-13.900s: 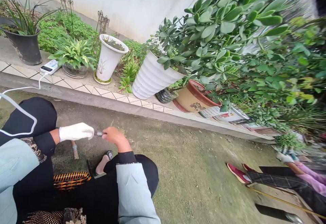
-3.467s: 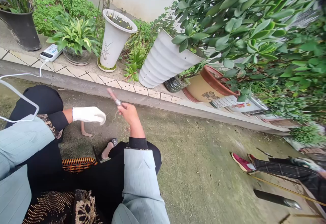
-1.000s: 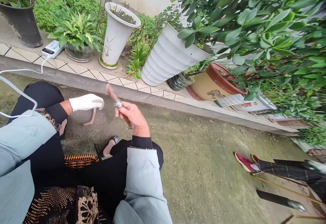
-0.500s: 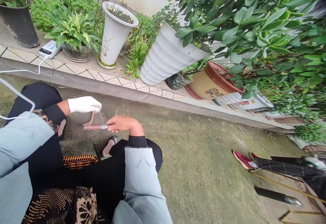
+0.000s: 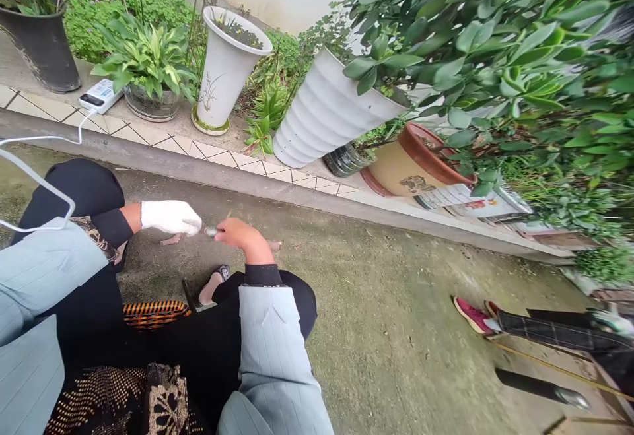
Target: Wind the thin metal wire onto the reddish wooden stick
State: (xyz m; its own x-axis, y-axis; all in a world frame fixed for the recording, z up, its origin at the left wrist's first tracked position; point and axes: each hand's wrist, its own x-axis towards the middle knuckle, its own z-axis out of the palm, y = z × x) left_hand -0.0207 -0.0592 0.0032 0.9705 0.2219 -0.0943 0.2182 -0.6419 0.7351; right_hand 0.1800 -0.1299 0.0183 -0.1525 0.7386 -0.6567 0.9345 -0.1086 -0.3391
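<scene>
My right hand (image 5: 238, 234), bare, is closed around a short brownish stick (image 5: 273, 245). The stick's far end pokes out to the right of the hand. The other end carries a coil of silvery wire (image 5: 211, 231). My left hand (image 5: 171, 217), in a white glove, has its fingers pinched together right at that coil, where the wire ends. Both hands hover low over the concrete ground (image 5: 376, 316) in front of my knees. A second brownish stick (image 5: 171, 240) lies on the ground under the gloved hand.
A tiled ledge (image 5: 163, 151) ahead carries a white vase pot (image 5: 225, 68), a ribbed white pot (image 5: 321, 115), a brown pot (image 5: 411, 167) and a power bank (image 5: 99, 95) with a white cable. Another person's red shoes (image 5: 470, 316) and long tools (image 5: 542, 385) lie right.
The right hand swung the stick down from pointing up to lying level, then turned it so the coil end meets the gloved hand. The left hand stayed in place.
</scene>
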